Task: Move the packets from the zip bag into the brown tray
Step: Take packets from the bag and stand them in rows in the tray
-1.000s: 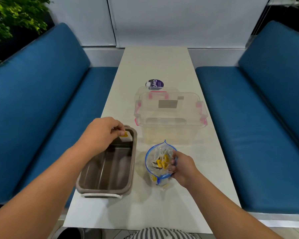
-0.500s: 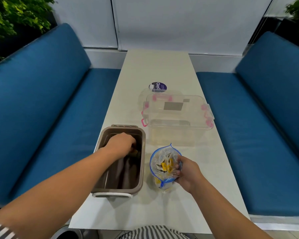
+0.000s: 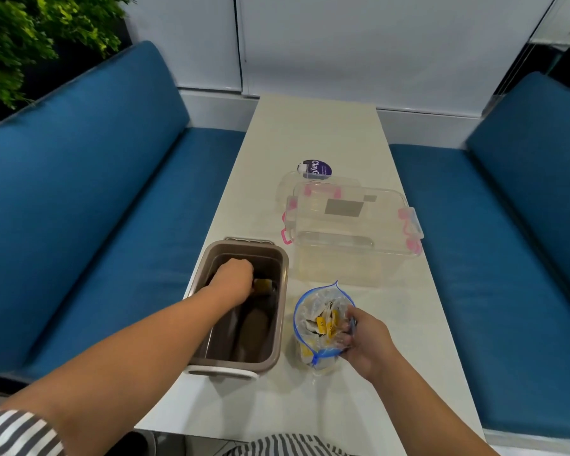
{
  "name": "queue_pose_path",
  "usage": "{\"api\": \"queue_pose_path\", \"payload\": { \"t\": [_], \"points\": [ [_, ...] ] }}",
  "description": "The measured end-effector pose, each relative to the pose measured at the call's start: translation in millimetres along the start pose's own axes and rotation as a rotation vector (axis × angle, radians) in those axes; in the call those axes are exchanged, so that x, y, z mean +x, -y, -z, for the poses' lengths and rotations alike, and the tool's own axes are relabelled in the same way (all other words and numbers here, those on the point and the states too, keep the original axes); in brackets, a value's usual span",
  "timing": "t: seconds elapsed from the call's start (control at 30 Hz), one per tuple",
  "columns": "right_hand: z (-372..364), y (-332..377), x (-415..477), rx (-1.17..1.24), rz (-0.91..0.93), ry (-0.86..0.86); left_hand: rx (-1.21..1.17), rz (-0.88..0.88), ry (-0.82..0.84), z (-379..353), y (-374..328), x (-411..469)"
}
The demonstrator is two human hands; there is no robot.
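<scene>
Packets (image 3: 323, 324) in zip bag (image 3: 316, 296) just right of brown tray (image 3: 283, 281), bag mouth gripped by right hand (image 3: 364, 343). Inside tray, left hand (image 3: 232, 279), fingers curled over one yellow packet (image 3: 263, 286); held or released, cannot tell.

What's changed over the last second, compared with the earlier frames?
The left hand has carried the small yellow-and-white packet from above the far rim of the brown plastic tray down into it; whether it has let go cannot be told. Unchanged: the right hand grips the clear, blue-sealed zip bag upright; the clear plastic box with pink latches stands behind.
</scene>
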State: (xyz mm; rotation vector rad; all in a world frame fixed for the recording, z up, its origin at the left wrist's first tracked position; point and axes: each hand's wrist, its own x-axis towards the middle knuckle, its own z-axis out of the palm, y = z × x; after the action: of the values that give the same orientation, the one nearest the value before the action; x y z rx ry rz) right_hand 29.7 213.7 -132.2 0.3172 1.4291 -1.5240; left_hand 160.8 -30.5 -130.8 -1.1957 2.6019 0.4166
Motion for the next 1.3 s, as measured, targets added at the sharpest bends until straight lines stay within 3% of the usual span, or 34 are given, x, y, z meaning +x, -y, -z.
{"api": "queue_pose_path", "payload": {
  "t": [0.23, 0.37, 0.57, 0.8, 0.93, 1.07, 1.3],
  "points": [
    [-1.5, 1.5, -4.7, 0.011, -0.009, -0.007, 0.042, 0.129, 0.213, -12.7, -0.2, 11.4],
    [-1.0, 2.8, -8.0, 0.018, -0.016, 0.001, 0.074, 0.160, 0.233, -15.9, -7.3, 12.6],
    [3.6, 2.7, -7.3, 0.002, -0.025, 0.003, -0.040, 0.164, 0.124, -16.4, -11.2, 7.9],
    [13.4, 8.8, -10.1, -0.055, -0.040, 0.045, -0.236, 0.156, 0.016, 39.5, -17.7, -34.9],
    [20.4, 12.7, -8.8, -0.078, -0.067, 0.075, -0.453, 0.090, -0.210, 66.9, -45.6, -81.1],
    [27.9, 13.4, -12.6, -0.086, -0.079, 0.139, -0.589, -0.038, -0.207, 66.2, -95.4, -113.8],
    [35.1, 15.5, -19.5, -0.096, -0.066, 0.209, -0.261, -0.060, -0.023, 11.3, -159.0, -115.2]
  ]
}}
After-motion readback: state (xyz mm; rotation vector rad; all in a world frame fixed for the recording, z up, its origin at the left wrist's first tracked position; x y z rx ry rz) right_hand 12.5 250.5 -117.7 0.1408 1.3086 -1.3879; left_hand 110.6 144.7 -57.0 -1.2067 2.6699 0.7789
